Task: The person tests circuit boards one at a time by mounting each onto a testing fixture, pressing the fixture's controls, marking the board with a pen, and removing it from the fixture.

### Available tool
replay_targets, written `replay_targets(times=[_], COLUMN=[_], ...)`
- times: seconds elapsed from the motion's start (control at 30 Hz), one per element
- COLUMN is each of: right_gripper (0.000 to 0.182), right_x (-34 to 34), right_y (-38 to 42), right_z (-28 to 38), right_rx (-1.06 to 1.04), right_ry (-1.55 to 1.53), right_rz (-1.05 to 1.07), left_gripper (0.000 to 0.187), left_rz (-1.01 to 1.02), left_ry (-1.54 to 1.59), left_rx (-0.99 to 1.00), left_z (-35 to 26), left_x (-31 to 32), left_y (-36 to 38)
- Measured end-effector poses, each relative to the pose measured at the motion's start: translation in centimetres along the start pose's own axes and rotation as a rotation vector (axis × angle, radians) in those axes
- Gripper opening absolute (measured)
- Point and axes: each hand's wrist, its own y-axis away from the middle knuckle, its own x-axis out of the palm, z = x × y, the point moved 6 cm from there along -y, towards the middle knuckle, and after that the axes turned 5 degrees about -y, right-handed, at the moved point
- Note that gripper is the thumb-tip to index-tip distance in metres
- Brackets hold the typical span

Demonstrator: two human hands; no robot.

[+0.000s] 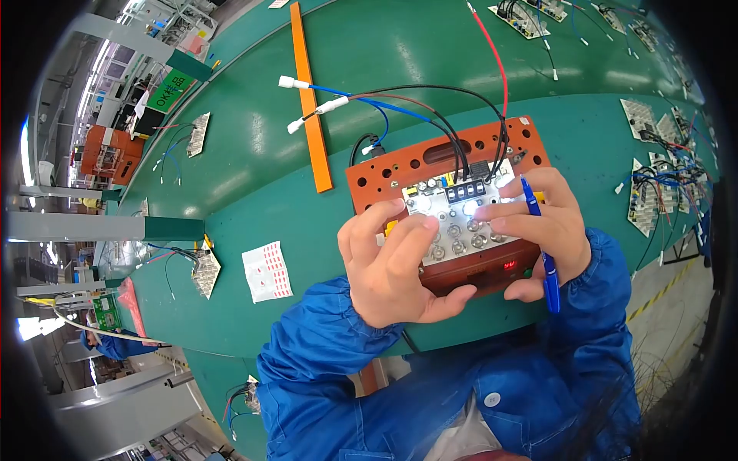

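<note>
A white circuit board (455,223) with round metal buttons and a bright light lies on a reddish-brown fixture (371,180). My left hand (392,265) rests over the board's left side, fingers apart, fingertips touching its surface. On the right side, my right hand (550,230) has its fingertips on the board and holds a blue pen (548,273) between its fingers. Black, red and blue wires run from the board's top to white connectors (332,105) at the upper left. Red digits glow on the fixture's front.
An orange bar (310,115) lies across the green table (231,192). A white label sheet (267,273) is left of my hands. Wired boards (644,196) are grouped at the right, others (523,19) at the top and left (206,270). A person in blue (123,346) is far left.
</note>
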Motion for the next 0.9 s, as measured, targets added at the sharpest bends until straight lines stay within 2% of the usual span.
replay_targets(times=[0.03, 0.1, 0.27, 0.4, 0.47, 0.5, 0.63, 0.77, 0.83, 0.9], right_gripper=[0.061, 0.062, 0.061, 0.061, 0.063, 0.065, 0.071, 0.068, 0.066, 0.066], right_x=[-0.2, -0.3, 0.2, 0.1, -0.9, -0.9, -1.6, -1.7, -1.3, -1.4], right_y=[-0.3, -0.4, -0.7, -0.2, 0.6, 1.2, 2.1, 1.8, 1.7, 1.7], right_z=[0.2, 0.4, 0.2, 0.0, 0.0, -0.5, -0.9, -1.3, -1.7, -1.5], right_rx=[-0.011, -0.022, 0.058, 0.036, 0.074, 0.186, 0.169, 0.199, 0.163, 0.192], right_ry=[0.005, 0.010, 0.055, 0.042, 0.087, -0.019, 0.030, 0.070, 0.081, 0.056], right_rz=[-0.035, -0.071, -0.017, -0.039, -0.113, -0.183, -0.291, -0.317, -0.243, -0.285], left_gripper=[0.078, 0.087, 0.092, 0.096, 0.093, 0.090, 0.096, 0.097, 0.097, 0.095], left_rz=[0.002, 0.180, 0.148, 0.125, 0.103, 0.082, 0.172, 0.126, 0.109, 0.114], left_ry=[0.001, -0.039, 0.012, 0.029, -0.012, -0.052, -0.084, -0.050, -0.047, -0.052], left_rx=[0.001, 0.026, 0.044, 0.029, -0.015, -0.060, -0.088, -0.062, -0.043, -0.024], left_z=[0.0, 0.0, 0.2, 0.3, 0.4, 0.6, 0.6, 0.6, 0.5, 0.3], left_x=[-0.3, 0.1, 0.6, 0.4, 0.5, 0.4, 0.6, 0.5, 0.4, 0.4], left_y=[-0.1, -0.3, 0.4, 0.5, 0.2, 0.1, -0.4, -0.3, -0.4, -0.5])
